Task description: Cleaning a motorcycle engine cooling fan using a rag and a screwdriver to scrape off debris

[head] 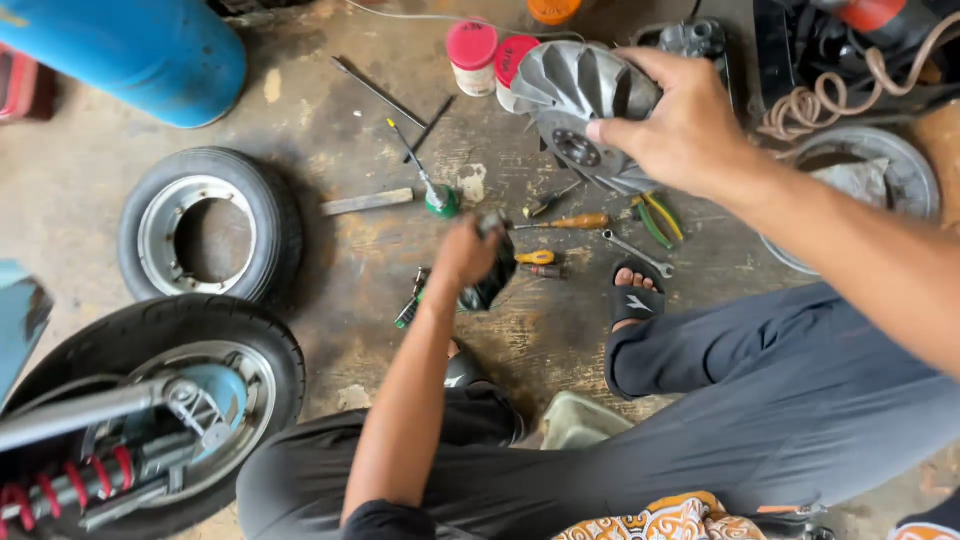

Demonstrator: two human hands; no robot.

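My right hand (680, 125) grips a grey finned metal pulley disc (575, 110) and holds it up above the floor. My left hand (465, 255) reaches down and is closed on a dark rag (492, 280) with a small metal part at its top. Around the left hand lie screwdrivers with orange handles (570, 222), a green-handled screwdriver (425, 175), a spanner (635, 250) and green pliers (655, 218). I sit on the floor in dark trousers, one foot in a black sandal (635, 295).
A loose tyre on its rim (205, 225) lies at left. A scooter wheel with a red spring (150, 410) is at lower left. A blue cylinder (130, 50) is at top left, two red-lidded jars (480, 55) at top, a metal basin (870, 180) and coiled hose at right.
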